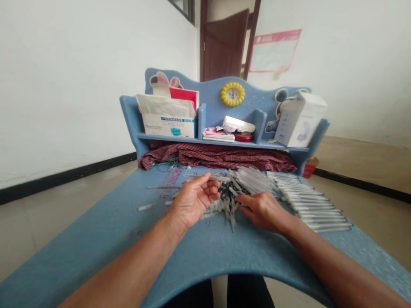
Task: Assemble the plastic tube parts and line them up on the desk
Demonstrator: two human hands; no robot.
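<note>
My left hand (197, 199) is raised over the desk, its thumb and index finger pinching a thin, clear pen barrel (220, 178) that points to the right. The other fingers curl loosely below it. At the right side of a pile of small clear and black pen parts (226, 201), my right hand (261, 209) has its fingers drawn together. A small pale piece (233, 192) shows at its fingertips, too blurred to name. Behind that hand lies a heap of clear tubes (253, 179). A neat row of pens (316, 205) with dark ends lies further right.
The blue desk (122, 239) has a shelf at the back with a face-mask box (168, 124), a yellow flower-shaped clock (233, 94) and a white box (300, 119). Checked cloth (218, 156) lies under the shelf. A few loose thin rods (163, 187) lie on the left.
</note>
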